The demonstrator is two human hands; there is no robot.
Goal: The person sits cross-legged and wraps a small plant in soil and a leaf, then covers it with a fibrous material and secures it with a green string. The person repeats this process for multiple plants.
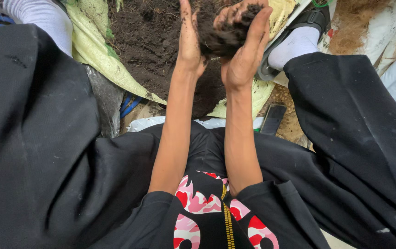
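Both my hands are raised together above an open sack of dark soil (151, 41). A clump of dark soil (223, 34) is cupped between them. My left hand (189, 39) stands upright with its palm pressed against the clump's left side. My right hand (246, 46) curls its fingers over the top and right of the clump. Both hands are smeared with dirt. My forearms run down to black sleeves.
The yellow-green sack (92, 46) lies open on the ground between my black-trousered legs (354, 129). A white-socked foot in a sandal (294, 44) sits at right, another white sock (41, 18) at top left. A dark phone (272, 119) lies near the right knee.
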